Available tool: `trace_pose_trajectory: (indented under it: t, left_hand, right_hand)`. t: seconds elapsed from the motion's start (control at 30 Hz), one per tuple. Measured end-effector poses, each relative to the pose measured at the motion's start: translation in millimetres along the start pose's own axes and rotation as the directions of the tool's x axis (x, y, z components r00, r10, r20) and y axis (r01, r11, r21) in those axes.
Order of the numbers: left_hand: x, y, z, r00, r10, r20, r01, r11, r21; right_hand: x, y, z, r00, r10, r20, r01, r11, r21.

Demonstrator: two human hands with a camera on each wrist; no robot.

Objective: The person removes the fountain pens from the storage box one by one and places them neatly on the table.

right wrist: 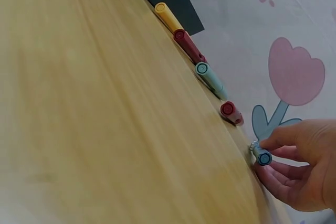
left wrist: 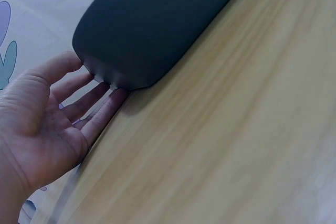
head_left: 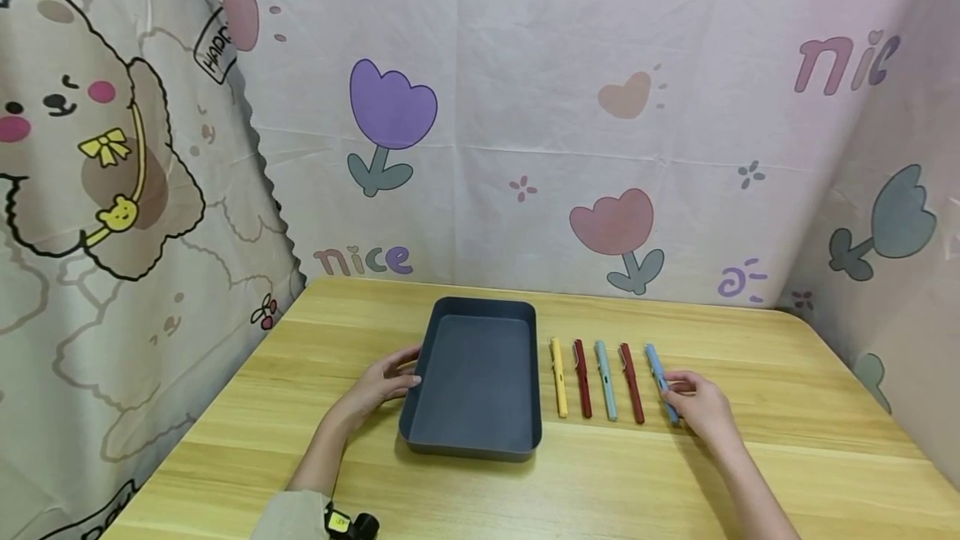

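Note:
A dark grey rectangular tray (head_left: 476, 382) lies on the wooden table. My left hand (head_left: 384, 386) rests at its left side, fingertips against the outer wall, as the left wrist view shows with the hand (left wrist: 58, 114) beside the tray (left wrist: 142, 30). Thumb and fingers of my right hand (head_left: 699, 405) pinch a blue pen (head_left: 655, 363), rightmost in a row of pens. The right wrist view shows the blue pen (right wrist: 264, 158) end-on in the right hand (right wrist: 310, 166). Left of it lie a dark red pen (head_left: 632, 383), a light green pen (head_left: 606, 382), another dark red pen (head_left: 582, 379) and a yellow pen (head_left: 558, 379).
The pens lie roughly parallel, spaced apart, just right of the tray. Behind the wooden table (head_left: 600, 490) hangs a printed cloth (head_left: 510, 107), with more cloth at both sides. A black device with a yellow label (head_left: 341, 522) sits by the left sleeve (head_left: 292, 515).

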State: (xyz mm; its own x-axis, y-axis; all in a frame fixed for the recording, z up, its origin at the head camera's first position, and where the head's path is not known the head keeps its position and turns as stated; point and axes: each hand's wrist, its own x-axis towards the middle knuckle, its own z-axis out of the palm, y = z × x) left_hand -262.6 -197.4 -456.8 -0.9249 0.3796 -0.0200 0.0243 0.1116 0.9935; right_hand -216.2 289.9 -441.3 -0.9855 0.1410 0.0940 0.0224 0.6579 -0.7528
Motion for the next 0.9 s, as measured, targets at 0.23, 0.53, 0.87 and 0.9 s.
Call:
trace_pose_trajectory:
  t: [0.23, 0.53, 0.87, 0.9]
  left_hand:
    - [-0.8, 0.5, 0.6, 1.0, -0.005, -0.007, 0.005, 1.0, -0.01]
    - [0.0, 0.8, 0.5, 1.0, -0.006, -0.008, 0.005, 1.0, -0.012]
    - [-0.7, 0.4, 0.4, 1.0, -0.007, -0.01, 0.007, 1.0, -0.001]
    - [-0.7, 0.5, 0.4, 1.0, -0.007, -0.011, 0.007, 1.0, -0.002]
  right_hand:
    - [-0.3, 1.6, 1.3, 1.0, 0.027, 0.007, -0.027, 0.999, 0.047]
    - [0.3, 1.5, 0.8, 0.999, 0.04, 0.012, -0.041, 0.997, 0.065]
    - [-1.9, 3.3, 2.6, 0.998, 0.061, 0.015, -0.062, 0.995, 0.08]
    - [-2.1, 3.3, 2.6, 0.998, 0.062, 0.015, -0.063, 0.995, 0.081]
